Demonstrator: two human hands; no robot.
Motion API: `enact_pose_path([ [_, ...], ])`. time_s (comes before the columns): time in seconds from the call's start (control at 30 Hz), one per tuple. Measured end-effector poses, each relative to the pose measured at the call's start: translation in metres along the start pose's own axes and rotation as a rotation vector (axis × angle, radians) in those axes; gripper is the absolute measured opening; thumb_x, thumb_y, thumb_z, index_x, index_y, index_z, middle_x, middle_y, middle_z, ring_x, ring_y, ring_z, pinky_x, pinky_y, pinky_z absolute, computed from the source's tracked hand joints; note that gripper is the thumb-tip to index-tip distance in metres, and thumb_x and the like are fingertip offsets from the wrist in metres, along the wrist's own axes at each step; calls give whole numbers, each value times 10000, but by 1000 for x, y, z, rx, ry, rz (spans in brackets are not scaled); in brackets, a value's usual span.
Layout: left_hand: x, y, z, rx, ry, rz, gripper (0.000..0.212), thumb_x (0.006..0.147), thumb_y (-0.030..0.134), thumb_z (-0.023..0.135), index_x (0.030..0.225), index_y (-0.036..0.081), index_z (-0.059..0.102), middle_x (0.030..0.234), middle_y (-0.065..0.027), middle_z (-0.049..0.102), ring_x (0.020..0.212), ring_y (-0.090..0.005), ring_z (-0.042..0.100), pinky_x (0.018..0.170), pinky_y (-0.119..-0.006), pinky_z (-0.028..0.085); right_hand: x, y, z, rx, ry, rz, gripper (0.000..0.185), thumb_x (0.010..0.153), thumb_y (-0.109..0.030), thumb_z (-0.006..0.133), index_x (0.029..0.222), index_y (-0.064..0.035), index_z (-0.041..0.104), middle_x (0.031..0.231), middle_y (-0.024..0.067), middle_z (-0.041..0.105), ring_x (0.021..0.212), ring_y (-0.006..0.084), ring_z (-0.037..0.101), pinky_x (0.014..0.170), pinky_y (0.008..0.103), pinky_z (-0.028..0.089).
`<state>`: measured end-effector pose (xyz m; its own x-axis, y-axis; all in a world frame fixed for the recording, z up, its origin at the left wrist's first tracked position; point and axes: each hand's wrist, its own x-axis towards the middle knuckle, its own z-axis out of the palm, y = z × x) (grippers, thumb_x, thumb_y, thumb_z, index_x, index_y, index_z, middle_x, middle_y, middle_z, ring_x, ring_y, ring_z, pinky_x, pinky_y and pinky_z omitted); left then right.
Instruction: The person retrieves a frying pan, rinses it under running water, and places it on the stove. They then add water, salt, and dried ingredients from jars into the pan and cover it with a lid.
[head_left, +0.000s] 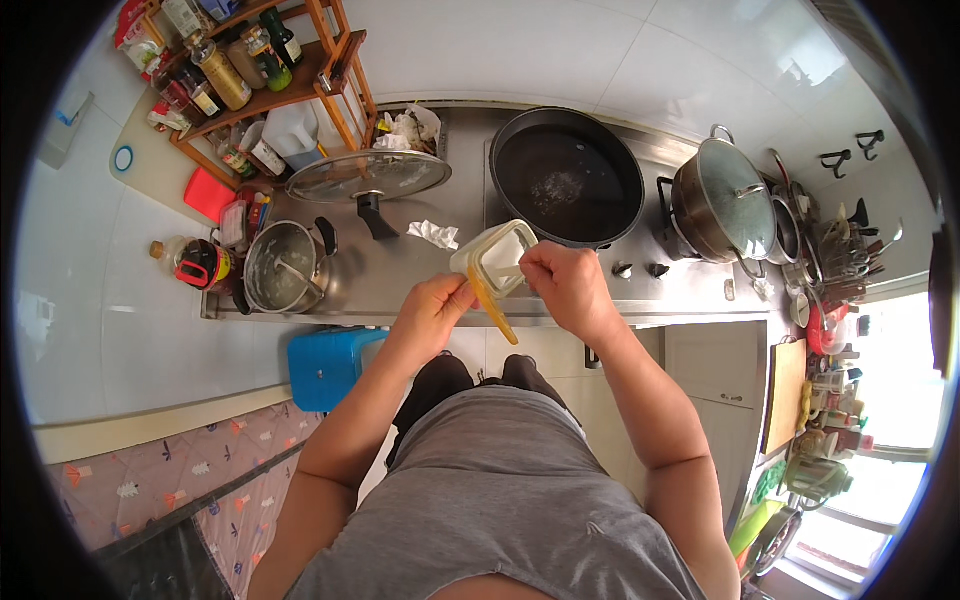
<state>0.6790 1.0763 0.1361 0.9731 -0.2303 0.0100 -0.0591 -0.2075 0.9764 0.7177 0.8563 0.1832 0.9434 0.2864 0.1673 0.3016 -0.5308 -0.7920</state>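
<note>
My left hand (433, 315) grips a clear plastic container (495, 259) by its side, near the hinge of its yellow flip lid (493, 306). The lid hangs open toward me. White powder or grains show inside the tilted container. My right hand (574, 289) has its fingers closed at the container's mouth, pinching what looks like a small pale spoon (512, 275) that reaches inside. Just beyond both hands, a black frying pan (568, 176) sits on the stove, with a whitish patch of wet grains or bubbles on its bottom.
A glass lid (367, 176) stands on the counter left of the pan, near crumpled tissue (433, 235). Farther left is a steel pot (281, 268) with a utensil inside. A lidded steel pot (725, 199) occupies the right burner. A wooden rack (300, 82) holds bottles at the back left.
</note>
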Motion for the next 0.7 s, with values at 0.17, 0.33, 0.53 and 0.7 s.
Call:
enact_pose_path([
  [0.17, 1, 2, -6, -18, -8, -92, 305, 1028, 263, 541, 1026, -11, 675, 830, -110, 641, 746, -185, 581, 709, -317, 465, 10, 6, 6, 596, -6, 539, 100, 883, -55, 653, 884, 44, 668, 645, 67, 624, 509, 118, 553, 486, 290, 455],
  [0.33, 3, -10, -10, -32, 4, -52, 290, 1028, 257, 542, 1049, -3, 667, 843, -94, 633, 750, -161, 563, 702, -312, 459, 16, 14, 8, 787, 19, 593, 85, 869, -35, 663, 867, 50, 664, 631, 65, 612, 485, 123, 529, 449, 268, 415],
  [0.53, 6, -23, -12, -118, 53, -39, 251, 1025, 220, 546, 1050, -8, 648, 816, -63, 595, 729, -135, 515, 691, -300, 450, 26, 18, 11, 873, -17, 630, 80, 866, -23, 661, 843, 53, 659, 628, 83, 611, 467, 134, 524, 428, 268, 398],
  [0.7, 12, -19, -16, -165, 68, -62, 252, 1029, 205, 541, 1024, -26, 642, 824, -32, 618, 747, -111, 510, 710, -287, 453, 35, 17, 8, 915, 4, 638, 91, 868, -29, 669, 830, 52, 656, 625, 87, 612, 457, 141, 524, 420, 273, 396],
])
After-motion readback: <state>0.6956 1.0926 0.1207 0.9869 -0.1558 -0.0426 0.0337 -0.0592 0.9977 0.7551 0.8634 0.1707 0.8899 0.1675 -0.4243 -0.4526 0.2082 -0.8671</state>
